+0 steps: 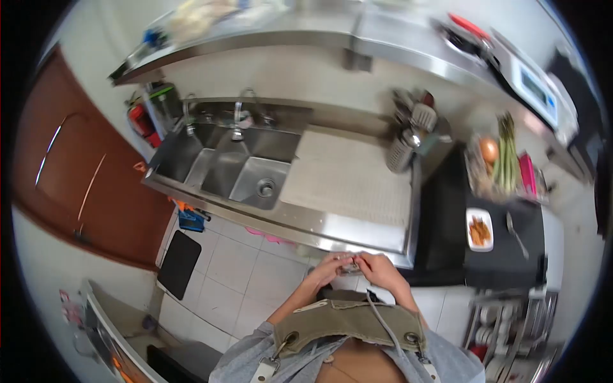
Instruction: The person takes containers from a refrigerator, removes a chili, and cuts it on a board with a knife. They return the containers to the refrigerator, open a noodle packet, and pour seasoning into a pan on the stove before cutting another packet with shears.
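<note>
My left hand (327, 269) and my right hand (381, 272) are close together in front of the apron (348, 325), just off the sink counter's front edge. Fingers of both are bent inward and closed around a small, shiny, partly see-through thing (348, 265). Its kind is blurred and mostly covered by the fingers. Beyond the hands lies the steel counter (361, 231) with a pale ribbed drainboard (351, 172).
A double sink (260, 185) with taps is at left. Steel utensils stand in a perforated holder (401, 153). On the black counter at right are a white dish (479, 230) of orange-brown food, a spoon (517, 235) and a tray with an onion (489, 149) and asparagus (506, 153). A shelf (306, 35) hangs above.
</note>
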Available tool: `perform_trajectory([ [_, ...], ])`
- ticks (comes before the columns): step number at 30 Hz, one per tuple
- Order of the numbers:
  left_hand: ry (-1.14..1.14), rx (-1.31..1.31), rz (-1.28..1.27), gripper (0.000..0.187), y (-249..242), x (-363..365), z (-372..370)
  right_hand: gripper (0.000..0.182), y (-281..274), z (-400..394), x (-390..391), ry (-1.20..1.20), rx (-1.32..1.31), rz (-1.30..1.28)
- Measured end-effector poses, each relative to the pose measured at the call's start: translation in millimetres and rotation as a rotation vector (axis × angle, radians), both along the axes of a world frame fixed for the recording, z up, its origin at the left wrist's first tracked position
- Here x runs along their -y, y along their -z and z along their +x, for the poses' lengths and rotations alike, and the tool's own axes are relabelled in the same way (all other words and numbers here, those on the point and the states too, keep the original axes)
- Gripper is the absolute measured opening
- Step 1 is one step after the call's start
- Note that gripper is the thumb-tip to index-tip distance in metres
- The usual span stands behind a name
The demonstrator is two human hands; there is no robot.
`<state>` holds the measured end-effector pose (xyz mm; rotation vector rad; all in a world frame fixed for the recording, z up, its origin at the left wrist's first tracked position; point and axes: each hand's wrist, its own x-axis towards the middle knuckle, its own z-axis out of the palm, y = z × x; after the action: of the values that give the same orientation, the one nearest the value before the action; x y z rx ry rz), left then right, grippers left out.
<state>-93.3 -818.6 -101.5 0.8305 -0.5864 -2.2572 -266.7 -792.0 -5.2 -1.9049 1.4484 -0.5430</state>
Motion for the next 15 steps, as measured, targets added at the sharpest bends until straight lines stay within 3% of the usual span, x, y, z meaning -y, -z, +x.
perform_trajectory([
  [1,0.035,-0.058,-0.168,0.013,47.9,14.6,9.2,0.023,-1.1,6.1,9.0,-0.011,0.025,0.035],
  [2,0.078,0.144,-0.191,0.017,18.7,23.2,13.8,0.024,-2.5,10.9,18.3,-0.030,0.048,0.074],
  [4,0.082,0.244,-0.304,0.020,1.7,37.2,35.5,0.025,-0.3,25.2,39.9,-0.097,0.083,0.080],
  [6,0.039,0.184,-0.327,0.020,-10.3,45.3,57.4,0.025,-3.9,42.1,61.0,-0.150,0.080,0.104],
  [7,0.032,0.244,-0.438,0.021,-13.1,48.0,65.6,0.025,-31.2,57.4,70.0,-0.161,-0.080,0.218],
  [10,0.030,0.202,-0.401,0.018,-11.9,50.6,81.5,0.020,-9.6,67.8,90.6,-0.385,-0.071,-0.002],
  [11,0.093,0.296,-0.403,0.018,-16.3,53.9,89.6,0.018,-2.9,70.8,95.4,-0.426,-0.079,-0.008],
  [12,0.138,0.314,-0.424,0.016,0.3,60.3,94.1,0.019,0.6,74.4,98.5,-0.440,-0.155,-0.046],
  [15,0.150,0.234,-0.476,0.015,-13.1,74.0,100.3,0.021,-10.8,82.9,100.0,-0.399,-0.150,0.038],
])
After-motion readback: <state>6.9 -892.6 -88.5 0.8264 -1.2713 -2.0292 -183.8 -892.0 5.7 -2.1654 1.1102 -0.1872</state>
